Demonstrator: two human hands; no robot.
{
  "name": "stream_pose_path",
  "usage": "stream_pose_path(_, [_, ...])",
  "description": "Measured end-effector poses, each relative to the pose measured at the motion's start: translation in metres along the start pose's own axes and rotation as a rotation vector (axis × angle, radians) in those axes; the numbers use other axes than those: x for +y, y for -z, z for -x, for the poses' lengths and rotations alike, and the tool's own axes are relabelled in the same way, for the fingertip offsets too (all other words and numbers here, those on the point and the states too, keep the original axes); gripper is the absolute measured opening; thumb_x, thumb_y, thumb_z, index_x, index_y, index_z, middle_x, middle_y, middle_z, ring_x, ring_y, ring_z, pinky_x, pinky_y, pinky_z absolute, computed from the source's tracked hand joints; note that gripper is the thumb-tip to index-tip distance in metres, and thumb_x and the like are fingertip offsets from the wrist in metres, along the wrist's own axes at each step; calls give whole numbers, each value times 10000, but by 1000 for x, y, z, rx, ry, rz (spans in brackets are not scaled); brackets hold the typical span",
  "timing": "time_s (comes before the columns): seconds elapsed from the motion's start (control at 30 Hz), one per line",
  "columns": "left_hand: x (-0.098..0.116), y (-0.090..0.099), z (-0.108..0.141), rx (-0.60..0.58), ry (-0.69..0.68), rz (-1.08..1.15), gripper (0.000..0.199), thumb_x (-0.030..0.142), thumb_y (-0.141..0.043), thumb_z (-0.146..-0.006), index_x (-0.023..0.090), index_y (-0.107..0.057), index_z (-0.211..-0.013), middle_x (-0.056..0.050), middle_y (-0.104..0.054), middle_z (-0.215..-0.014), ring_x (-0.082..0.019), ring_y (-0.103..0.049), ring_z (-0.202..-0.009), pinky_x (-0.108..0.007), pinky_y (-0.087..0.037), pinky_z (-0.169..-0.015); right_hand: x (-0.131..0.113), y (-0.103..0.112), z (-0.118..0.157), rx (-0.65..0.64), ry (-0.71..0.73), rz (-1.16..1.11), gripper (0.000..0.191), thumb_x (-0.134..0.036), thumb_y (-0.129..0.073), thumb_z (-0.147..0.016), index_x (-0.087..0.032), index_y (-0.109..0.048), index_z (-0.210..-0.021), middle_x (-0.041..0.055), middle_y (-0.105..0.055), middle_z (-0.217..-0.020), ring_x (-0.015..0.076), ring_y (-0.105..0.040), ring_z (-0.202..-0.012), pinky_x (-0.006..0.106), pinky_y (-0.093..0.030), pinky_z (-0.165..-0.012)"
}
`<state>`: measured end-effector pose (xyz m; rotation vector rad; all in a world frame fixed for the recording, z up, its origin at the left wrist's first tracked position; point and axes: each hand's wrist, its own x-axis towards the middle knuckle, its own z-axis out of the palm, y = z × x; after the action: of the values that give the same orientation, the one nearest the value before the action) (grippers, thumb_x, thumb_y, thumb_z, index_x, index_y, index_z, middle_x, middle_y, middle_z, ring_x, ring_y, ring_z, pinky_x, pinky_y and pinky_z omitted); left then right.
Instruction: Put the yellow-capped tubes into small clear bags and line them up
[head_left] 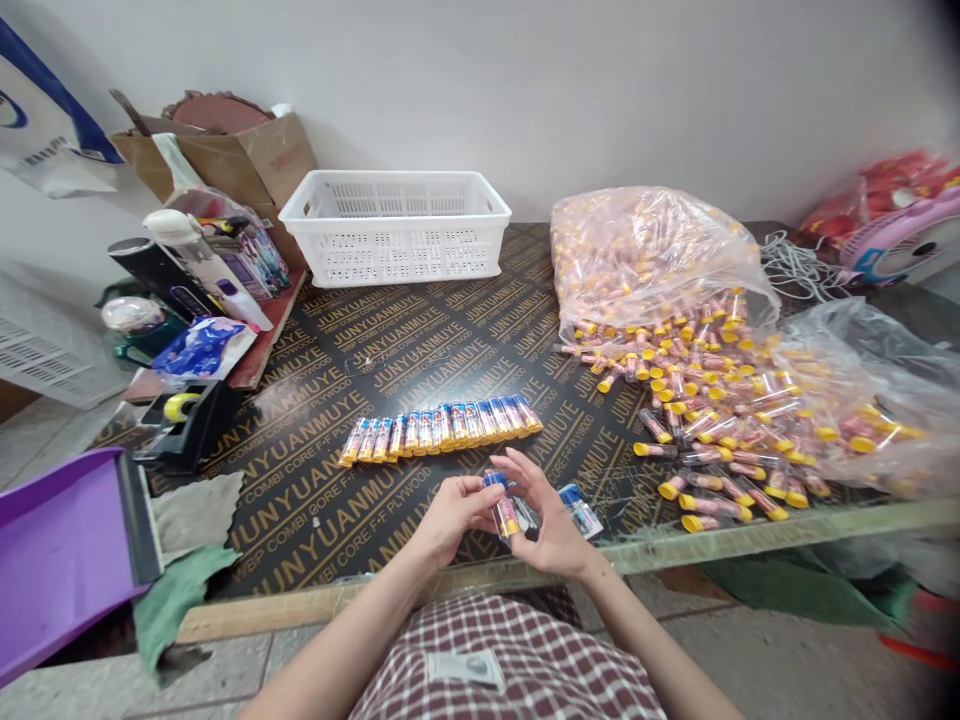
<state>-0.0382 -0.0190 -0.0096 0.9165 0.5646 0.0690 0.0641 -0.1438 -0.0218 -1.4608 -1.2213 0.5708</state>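
A small clear tube (pixel 502 507) with a blue band at the top, a pinkish middle and a yellow end is held between my two hands near the table's front edge. My left hand (pixel 456 515) pinches it near its blue end. At the lower yellow end, the thumb of my right hand (pixel 547 520) presses it, with the other fingers curved around the far side. Partly hidden behind my right hand lie flat printed blue-and-white pieces (pixel 580 511). Just beyond my hands, a slanting row of similar tubes (pixel 439 430) lies side by side, blue ends away from me.
A loose heap of yellow-ended tubes (pixel 705 390) spills from a clear plastic bag (pixel 652 230) on the right. A white basket (pixel 405 250) stands against the wall. At left are a tape dispenser (pixel 184 425), bottles (pixel 187 250) and a purple dustpan (pixel 60 550).
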Motion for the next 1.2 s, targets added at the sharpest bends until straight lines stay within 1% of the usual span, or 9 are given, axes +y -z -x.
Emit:
stream_pose_path(0.4, [-2,-5,4,15,8,15,396,420,-777,-592,71,-672,-749,-68,-663,-655,-124,-593,-544,-230,-465,-539,3,-6,4,53,8,-126,890,-14,-511,-599,-287,-235,-1400,90,-437,-1333,240,-463,-1224,413,-440,-992])
stream_pose_path(0.53, [3,1,1,37,-27,-43,379,434,-748,-620,85,-642,-724,-67,-665,-658,-130,-598,-543,-239,-471,-547,1,-3,2,13,17,-128,906,-40,-544,-636,-301,-171,-1419,94,-355,-1405,244,-441,-1246,432,-413,-1018])
stream_pose_path(0.6, [14,14,-7,143,-111,-164,378,451,-735,-621,102,-624,-714,-62,-664,-640,-138,-593,-522,-248,-465,-534,2,3,1,11,14,-90,921,-81,-585,-655,-309,-141,-1428,88,-261,-1462,256,-409,-1271,455,-381,-1043])
stream_pose_path(0.77, [59,61,-40,658,-429,-821,461,491,-704,-633,159,-615,-940,-7,-632,-580,-188,-610,-580,-269,-443,-576,8,16,5,117,-29,84,821,-170,-596,-737,-297,-174,-1430,90,-267,-1458,256,-394,-1278,462,-375,-1035])
stream_pose_path(0.9, [75,74,-53,752,-365,-1368,478,539,-614,-714,187,-618,-1038,-62,-667,-689,-245,-635,-722,-286,-416,-646,15,30,6,135,-65,354,672,-253,-609,-774,-278,-324,-1383,97,-337,-1427,264,-362,-1301,458,-357,-1039])
stream_pose_path(1.0, [69,67,-47,816,-425,-1462,492,570,-519,-779,187,-606,-1076,-57,-661,-698,-234,-622,-693,-271,-383,-623,29,66,7,225,-193,720,539,-282,-569,-809,-246,-423,-1326,98,-391,-1394,242,-380,-1284,425,-340,-1047])
stream_pose_path(1.07, [57,59,-38,784,-483,-1410,425,552,-471,-815,185,-645,-939,-33,-636,-649,-194,-592,-630,-251,-358,-599,41,101,12,283,-396,1049,467,-249,-530,-817,-217,-482,-1281,107,-434,-1354,238,-406,-1250,398,-358,-1017])
stream_pose_path(1.1, [48,54,-34,707,-482,-1387,406,539,-457,-827,186,-655,-848,-25,-627,-633,-177,-576,-610,-245,-349,-591,47,120,15,301,-457,1104,456,-196,-528,-797,-185,-513,-1253,134,-456,-1325,269,-409,-1234,426,-356,-1000])
stream_pose_path(1.2, [15,40,-24,354,-348,-1393,383,520,-484,-813,194,-644,-690,-26,-644,-671,-167,-569,-634,-241,-339,-589,62,165,26,310,-555,1161,414,-78,-497,-732,-117,-593,-1133,201,-523,-1202,343,-454,-1127,488,-385,-886])
